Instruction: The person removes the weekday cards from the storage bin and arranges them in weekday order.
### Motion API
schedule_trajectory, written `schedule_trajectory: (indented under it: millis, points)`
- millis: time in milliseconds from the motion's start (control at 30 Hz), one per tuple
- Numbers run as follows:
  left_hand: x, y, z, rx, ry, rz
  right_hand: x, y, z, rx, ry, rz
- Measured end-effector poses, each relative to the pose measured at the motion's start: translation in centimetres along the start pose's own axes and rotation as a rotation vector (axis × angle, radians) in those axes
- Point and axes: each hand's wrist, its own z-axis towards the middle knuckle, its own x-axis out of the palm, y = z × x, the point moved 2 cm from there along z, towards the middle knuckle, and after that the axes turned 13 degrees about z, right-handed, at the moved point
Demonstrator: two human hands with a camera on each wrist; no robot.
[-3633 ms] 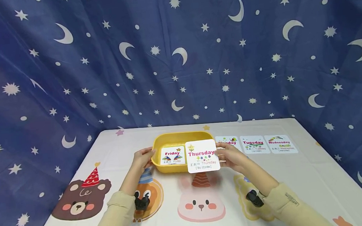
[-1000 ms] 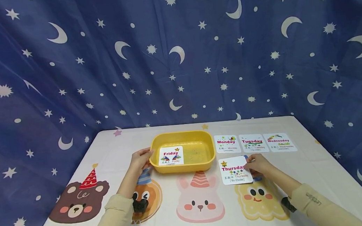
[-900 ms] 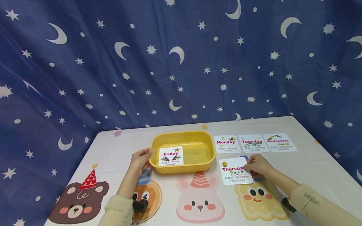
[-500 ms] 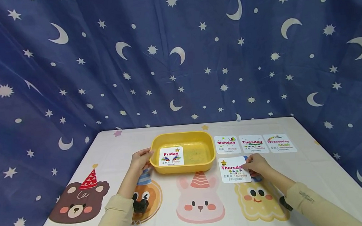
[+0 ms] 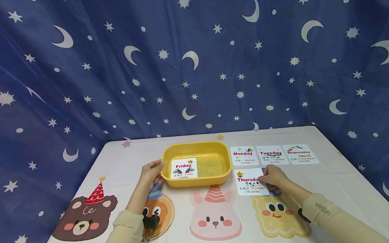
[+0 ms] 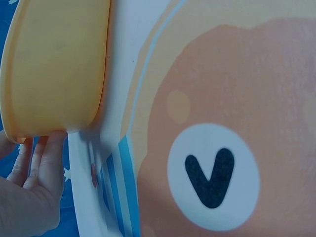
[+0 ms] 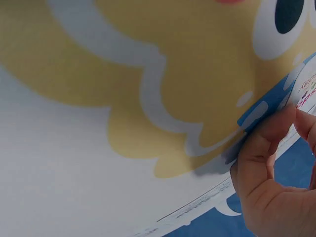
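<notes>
A yellow plastic bin stands toward the back of the table, and a white Friday card lies inside its left half. My left hand grips the bin's left end; the left wrist view shows the thumb and fingers at the rim and outer wall. Right of the bin's front corner, the Thursday card is face up, close over the tablecloth. My right hand pinches this card by its right edge between thumb and forefinger, as the right wrist view also shows.
Behind the Thursday card, Monday, Tuesday and Wednesday cards lie in a row. The tablecloth has printed cartoon animals. A blue star-and-moon curtain hangs behind the table.
Over several seconds, my right hand carried the Thursday card from above the bin's front right down to below Monday. Lately it slid slightly left and back. My left hand keeps its grip.
</notes>
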Motion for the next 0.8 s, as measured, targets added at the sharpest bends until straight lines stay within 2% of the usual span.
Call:
schedule_trajectory:
  millis: [133,267,667,800]
  points:
    - [0.0,0.0,0.0,0.005,0.005,-0.005,0.0,0.3,-0.1,-0.011,0.001,-0.065]
    - [-0.1,0.0,-0.1,0.007,0.01,-0.005,0.0,0.2,-0.1,-0.002,0.003,-0.047]
    - [0.0,0.1,-0.1,-0.001,-0.006,-0.002,-0.8,-0.3,0.2,0.075,0.058,0.218]
    - [0.0,0.0,-0.1,0.004,-0.004,0.005,-1.1,0.2,0.0,0.07,0.069,0.293]
